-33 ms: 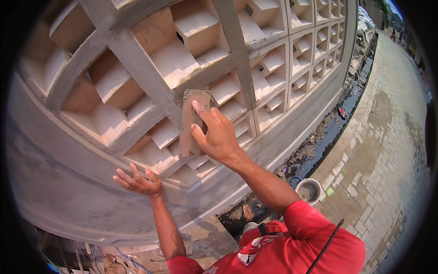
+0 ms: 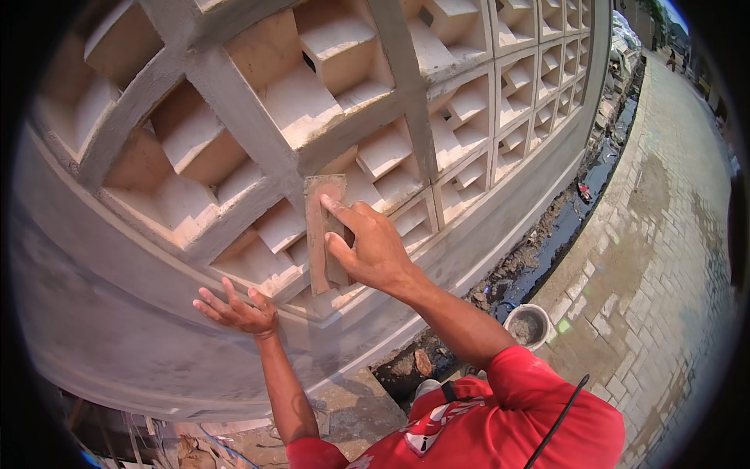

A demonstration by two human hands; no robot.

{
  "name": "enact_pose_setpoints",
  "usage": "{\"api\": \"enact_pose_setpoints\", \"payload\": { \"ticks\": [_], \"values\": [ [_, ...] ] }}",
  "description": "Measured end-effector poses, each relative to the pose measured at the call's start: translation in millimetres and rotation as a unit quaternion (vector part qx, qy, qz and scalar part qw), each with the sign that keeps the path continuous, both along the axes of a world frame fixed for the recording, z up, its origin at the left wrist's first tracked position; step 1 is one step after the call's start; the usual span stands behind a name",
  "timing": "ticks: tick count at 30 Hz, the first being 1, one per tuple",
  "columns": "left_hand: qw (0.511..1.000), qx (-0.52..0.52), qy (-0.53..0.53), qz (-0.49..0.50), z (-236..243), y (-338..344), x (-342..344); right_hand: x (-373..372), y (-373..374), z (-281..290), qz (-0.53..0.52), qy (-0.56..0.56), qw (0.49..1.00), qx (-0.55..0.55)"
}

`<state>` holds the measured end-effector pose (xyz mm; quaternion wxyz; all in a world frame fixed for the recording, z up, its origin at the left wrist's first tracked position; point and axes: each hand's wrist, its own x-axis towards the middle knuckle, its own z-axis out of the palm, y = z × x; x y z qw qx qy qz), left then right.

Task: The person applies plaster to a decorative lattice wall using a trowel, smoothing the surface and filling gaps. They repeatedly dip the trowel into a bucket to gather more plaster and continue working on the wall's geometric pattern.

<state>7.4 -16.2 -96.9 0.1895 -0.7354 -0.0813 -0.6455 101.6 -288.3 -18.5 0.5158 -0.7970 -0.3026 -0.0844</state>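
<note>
My right hand (image 2: 373,246) grips a mortar-smeared plastering float (image 2: 316,227), its index finger stretched along the flat plate. The float lies upright against a grey cemented upright (image 2: 242,105) of the vent-block wall, where the joints between blocks meet. What the thumb and other fingers wrap round is mostly hidden behind the hand. Lower and to the left, my left hand (image 2: 238,313) holds nothing, its fingers spread and palm turned up, close to the ledge below the blocks. Whether it touches the wall I cannot tell. Pale angular vent blocks (image 2: 383,152) surround the float.
Below the blocks runs a smooth grey wall base (image 2: 156,336). A bucket (image 2: 529,327) with grey mix stands on the paving (image 2: 625,313) by my right elbow. Between wall and paving lies a ditch of dark water (image 2: 558,242) with rubble along it.
My right hand and the float have slid a short way down along the grey upright. My left hand stays in nearly the same place.
</note>
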Motion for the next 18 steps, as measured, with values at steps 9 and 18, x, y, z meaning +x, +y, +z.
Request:
{"api": "enact_pose_setpoints", "payload": {
  "ticks": [9,18],
  "values": [
    [1.000,-0.013,0.011,0.000,-3,5,-2,-19,-143,-123,-0.008,0.368,0.889,0.274],
    [0.998,-0.019,0.023,-0.064,1,3,-6,-121,-218,-274,-0.139,0.526,0.702,0.460]
  ]
}}
